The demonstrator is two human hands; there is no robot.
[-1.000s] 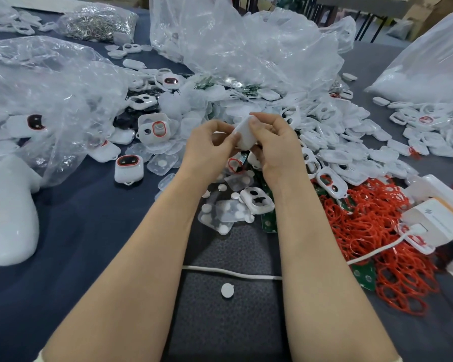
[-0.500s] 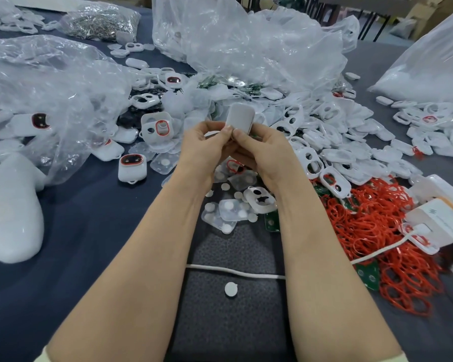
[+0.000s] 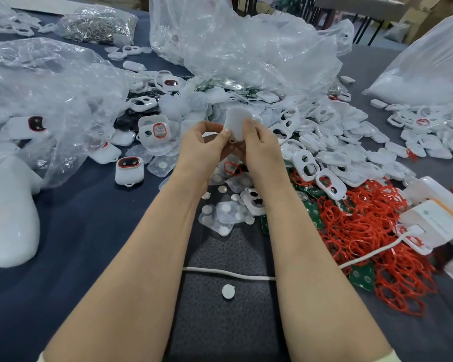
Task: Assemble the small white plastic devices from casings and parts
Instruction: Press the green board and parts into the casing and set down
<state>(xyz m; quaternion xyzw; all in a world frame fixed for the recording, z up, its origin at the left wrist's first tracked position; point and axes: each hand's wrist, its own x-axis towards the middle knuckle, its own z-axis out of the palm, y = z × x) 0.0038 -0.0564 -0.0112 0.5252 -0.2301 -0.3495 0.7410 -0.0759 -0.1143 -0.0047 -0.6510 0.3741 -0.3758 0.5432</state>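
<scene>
Both hands are up over the middle of the counter (image 3: 89,231), working on one small white plastic casing (image 3: 237,121). It's smooth, matte and a rounded rectangle, and it sits upright between the fingertips. The left hand (image 3: 202,145) pinches its lower edge with thumb and forefinger, while the right hand (image 3: 259,147) is curled round the other side. Right behind it is a big heap of glossy white two-hole casing frames (image 3: 324,142) spilling out from crinkly clear plastic bags (image 3: 246,48). On the right lie a tangle of thin red rubber rings (image 3: 377,231) and some green circuit boards (image 3: 361,276). A white adapter box (image 3: 434,226) there has a faint grey logo, too small to read. A finished unit with a red-rimmed window (image 3: 129,171) sits left of the hands. A braided white cable (image 3: 228,273) and a little round white disc (image 3: 228,291) lie on the dark pebbly mat (image 3: 220,322).
</scene>
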